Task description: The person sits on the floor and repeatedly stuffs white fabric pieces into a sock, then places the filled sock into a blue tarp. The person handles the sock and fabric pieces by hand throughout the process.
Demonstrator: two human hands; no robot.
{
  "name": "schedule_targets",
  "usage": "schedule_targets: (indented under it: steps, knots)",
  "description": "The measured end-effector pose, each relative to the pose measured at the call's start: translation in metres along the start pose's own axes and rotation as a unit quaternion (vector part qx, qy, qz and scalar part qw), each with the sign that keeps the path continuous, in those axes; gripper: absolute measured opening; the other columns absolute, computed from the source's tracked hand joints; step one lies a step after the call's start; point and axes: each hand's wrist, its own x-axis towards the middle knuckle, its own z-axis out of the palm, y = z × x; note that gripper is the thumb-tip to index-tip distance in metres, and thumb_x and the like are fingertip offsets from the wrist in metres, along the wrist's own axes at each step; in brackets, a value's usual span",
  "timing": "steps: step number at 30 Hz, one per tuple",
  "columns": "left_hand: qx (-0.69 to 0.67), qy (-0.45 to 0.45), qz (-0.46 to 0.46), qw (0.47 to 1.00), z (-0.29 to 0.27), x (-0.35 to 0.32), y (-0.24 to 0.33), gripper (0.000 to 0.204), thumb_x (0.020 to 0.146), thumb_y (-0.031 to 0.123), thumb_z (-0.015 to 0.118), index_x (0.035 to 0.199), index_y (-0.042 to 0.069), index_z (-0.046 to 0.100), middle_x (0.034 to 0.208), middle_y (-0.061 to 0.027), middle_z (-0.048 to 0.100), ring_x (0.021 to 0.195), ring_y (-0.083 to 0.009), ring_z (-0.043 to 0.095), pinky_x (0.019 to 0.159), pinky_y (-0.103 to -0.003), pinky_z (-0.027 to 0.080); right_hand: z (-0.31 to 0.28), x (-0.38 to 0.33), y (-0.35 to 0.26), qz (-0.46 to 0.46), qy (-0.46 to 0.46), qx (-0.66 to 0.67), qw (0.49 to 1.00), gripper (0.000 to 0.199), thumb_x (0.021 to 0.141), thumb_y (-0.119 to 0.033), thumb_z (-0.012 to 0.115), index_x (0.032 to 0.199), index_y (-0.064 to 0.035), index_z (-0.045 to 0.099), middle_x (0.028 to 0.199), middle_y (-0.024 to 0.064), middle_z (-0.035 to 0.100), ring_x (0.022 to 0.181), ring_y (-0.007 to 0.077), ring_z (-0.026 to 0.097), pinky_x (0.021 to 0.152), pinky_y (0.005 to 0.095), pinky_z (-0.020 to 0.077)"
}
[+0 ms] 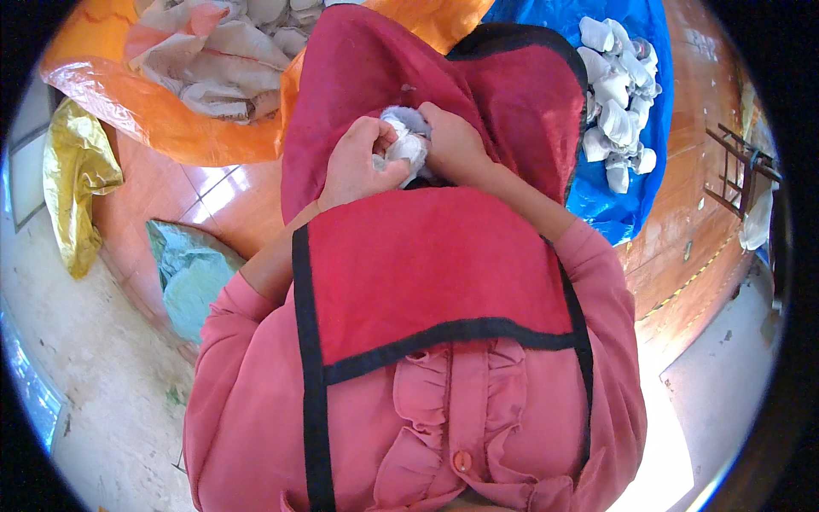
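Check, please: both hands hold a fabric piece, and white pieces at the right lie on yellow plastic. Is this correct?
Not quite: the plastic is blue, not yellow, as the head view shows. The left hand and right hand do hold a fabric piece, and white pieces lie at the right.

Orange-brown tiled floor [132, 192] with white glare [217, 196] at left, scuffed pale surface [85, 358] near left, dark metal frame [740, 175] at right, yellow-black striped line [693, 288] nearer, blown-out bright light [659, 444] near right.
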Motion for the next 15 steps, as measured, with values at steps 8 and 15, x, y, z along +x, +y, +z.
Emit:
schedule_targets:
  steps: [8,15]
  knots:
    - [0.08,-0.02,0.043,0.996,-0.002,0.005,0.004,0.036,0.068,0.011,0.072,0.096,0.003,0.052,0.089,-0.0097,0.055,0.08,-0.0193,0.057,0.071,-0.03,0.047,-0.001,0.002,0.005,-0.044,0.048,0.101,0.993,0.034,0.08,-0.036,0.065,0.095,-0.0053,0.058,0.093,0.0229,0.065,0.089,0.0405,0.062,0.074,0.0475,0.0477]
    - [0.037,-0.105,0.035,0.993,-0.028,0.018,0.004,0.032,0.069,0.003,0.068,0.097,0.004,0.051,0.089,-0.0056,0.054,0.082,-0.0155,0.055,0.075,-0.029,0.046,-0.035,-0.011,0.023,-0.109,-0.103,0.232,0.961,0.038,0.082,-0.025,0.069,0.111,-0.0026,0.059,0.099,0.0058,0.061,0.093,0.0148,0.056,0.085,0.03,0.0452]
